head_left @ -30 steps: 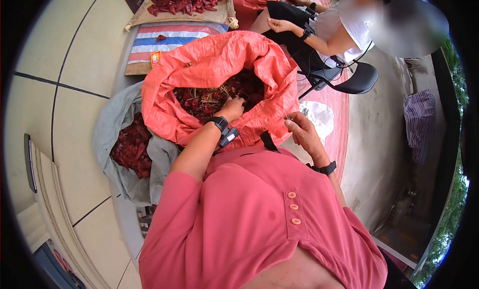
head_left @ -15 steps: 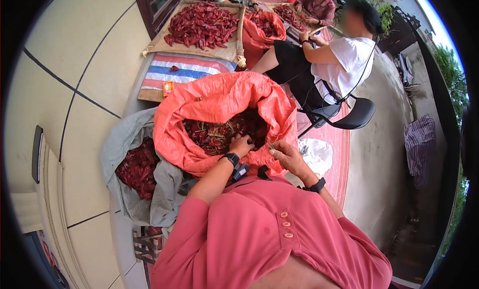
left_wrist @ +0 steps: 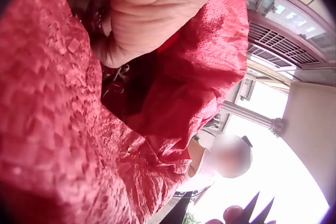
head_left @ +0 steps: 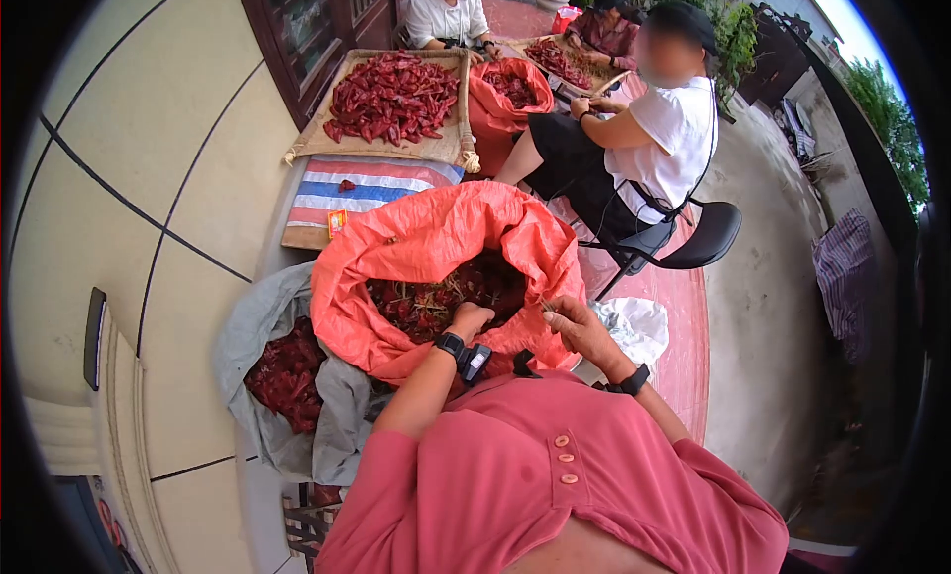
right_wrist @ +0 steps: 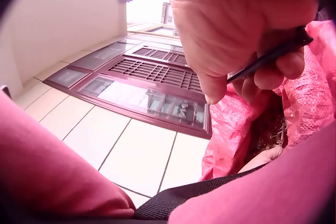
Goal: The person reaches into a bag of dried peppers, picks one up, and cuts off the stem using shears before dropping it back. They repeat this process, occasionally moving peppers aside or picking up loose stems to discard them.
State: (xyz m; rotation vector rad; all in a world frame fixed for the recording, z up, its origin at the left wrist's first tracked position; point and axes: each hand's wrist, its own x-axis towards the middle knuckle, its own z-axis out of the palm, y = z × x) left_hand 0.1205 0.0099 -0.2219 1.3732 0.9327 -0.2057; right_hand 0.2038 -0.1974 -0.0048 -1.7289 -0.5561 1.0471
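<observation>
My left hand (head_left: 471, 319) reaches into the mouth of a large red woven sack (head_left: 436, 212) of dried red chilies (head_left: 404, 302) with pale stems among them. In the left wrist view, the thumb (left_wrist: 113, 50) bends down beside dark red chilies, and the other fingertips are mostly hidden; I cannot tell whether they grip one. Just outside the sack's near right rim, my right hand (head_left: 582, 333) holds small dark snips (right_wrist: 270, 56) across its curled fingers. Their two pointed blades (left_wrist: 257, 208) stand apart at the bottom of the left wrist view.
A grey sack (head_left: 342, 416) with red chilies (head_left: 287, 376) stands left of the red one. Beyond lie a striped bag (head_left: 327, 186) and a woven tray (head_left: 327, 143) heaped with chilies. A person (head_left: 664, 128) sits on a folding chair (head_left: 708, 237); two others sit farther back.
The head view has tilted up, bringing the far trays and other people into sight. My left hand stays in the sack while its pose shifts; my right hand stays by the rim with the snips.
</observation>
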